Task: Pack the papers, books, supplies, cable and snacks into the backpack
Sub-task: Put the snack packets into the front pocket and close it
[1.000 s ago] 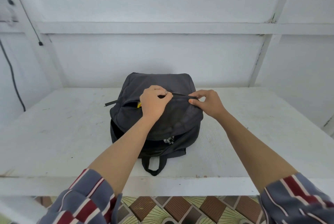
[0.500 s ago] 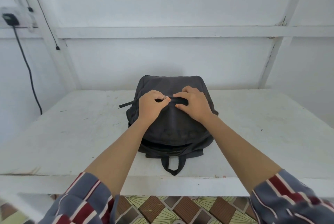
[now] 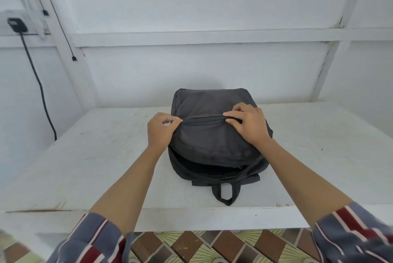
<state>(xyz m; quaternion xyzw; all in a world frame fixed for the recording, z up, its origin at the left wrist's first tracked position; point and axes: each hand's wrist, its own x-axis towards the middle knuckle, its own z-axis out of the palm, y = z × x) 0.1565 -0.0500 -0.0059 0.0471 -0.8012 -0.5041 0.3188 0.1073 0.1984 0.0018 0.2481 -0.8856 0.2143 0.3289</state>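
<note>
The left hand [image 3: 159,133] pinches the zip pull [image 3: 181,120] in curled fingers [image 3: 164,116]. The right hand [image 3: 248,124] grips a fold of the backpack [image 3: 212,141], which lies on the surface [image 3: 95,156] under them. Nearer than the fingers a wider mouth [image 3: 202,167] gapes, so a hard tug could snag fabric or spill contents.

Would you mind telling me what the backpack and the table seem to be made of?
Backpack: dark grey matte fabric, likely nylon or polyester; it folds and creases softly. Table: seemingly wood painted matte white; scuffs and a chipped front edge show through, though the core is uncertain.
</note>
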